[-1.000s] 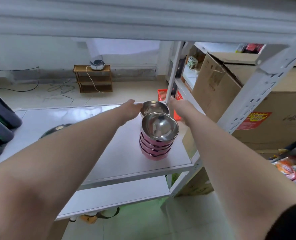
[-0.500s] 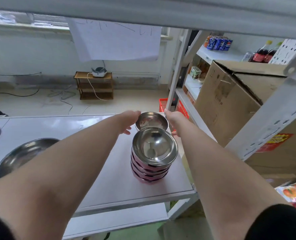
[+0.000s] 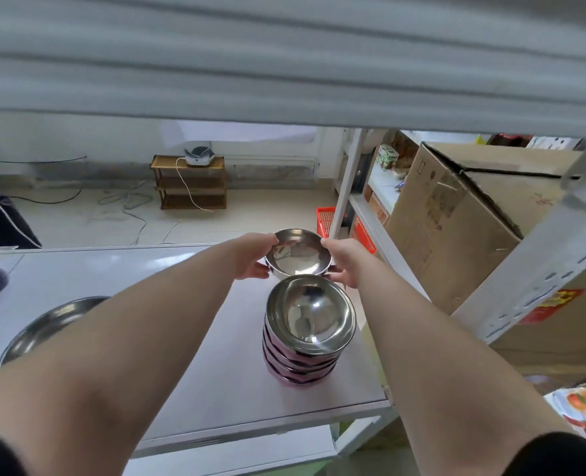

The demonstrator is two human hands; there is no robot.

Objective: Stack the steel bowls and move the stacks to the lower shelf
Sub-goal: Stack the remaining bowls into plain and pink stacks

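Our left hand point(image 3: 250, 257) grips the left rim of a single steel bowl point(image 3: 297, 251), thumb over the edge and fingers curled beneath, while our right hand point(image 3: 342, 261) clasps the opposite rim the same way. We hold the bowl between both hands, tilted a little toward us, at the far side of the shelf point(image 3: 195, 338). Whether it is lifted or touching the surface we cannot tell.

Just nearer than the bowl stands the stack point(image 3: 307, 333), several nested bowls with pink outer walls and a shiny top bowl open to us. It sits near the right edge of the white shelf. The held bowl is just beyond the stack's far rim.

At the left, partly hidden by our left forearm, lies a large basin point(image 3: 51, 326) on the same surface. Below the near edge a lower shelf point(image 3: 243, 455) shows as a pale strip.

To the right stands a cardboard box point(image 3: 456, 235), with a red basket point(image 3: 327, 219) beyond the upright post. On the far floor sits a small wooden rack point(image 3: 192, 183).
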